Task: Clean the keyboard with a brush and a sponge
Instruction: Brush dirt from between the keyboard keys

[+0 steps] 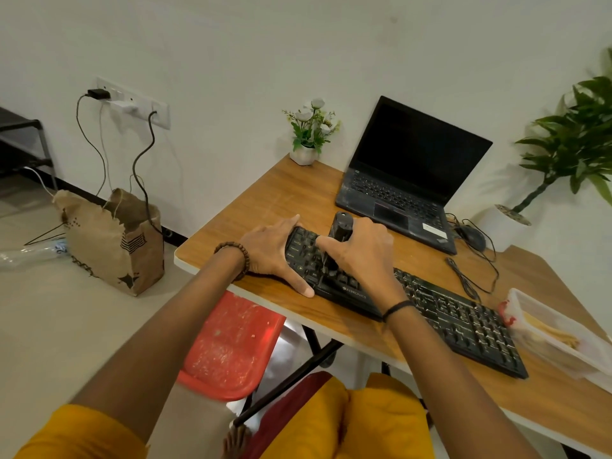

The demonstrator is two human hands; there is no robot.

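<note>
Setting: white-walled room with a wall socket strip [132, 104]; wood-topped folding bench [271, 197], seen from above.

1. Long black plastic keyboard [463, 323]. Lies flat on the bench, running from under both grips out to the right. Judged light and rigid, likely to skate on the smooth top unless held; keycaps may pop if levered. Best held at an end edge, clear of the keys.
2. Left grip [275, 253]. Spread flat over the keyboard's left end, thumb along the near edge, bracing it.
3. Right grip [361, 253]. Fingers curled round item 4, just beside the left grip.
4. Black stubby-handled brush [341, 226]. Stands nearly upright in the right grip, with its working end down on the keys below the palm. Handle judged stiff and easy to hold; bristles judged soft. Take it low on the handle for pressure.
5. Clear plastic tub [526, 304], well right of the right grip, beyond the keyboard's far end. Holds something yellowish, possibly the sponge; too blurred to tell.
6. Open black laptop [407, 180], beyond the right grip, with a dark corded mouse [473, 238] to its right.
7. Small white pot of artificial white flowers [309, 134], far beyond the left grip.
8. Brown paper bag [112, 240] on the floor, well left of the left grip.
</note>
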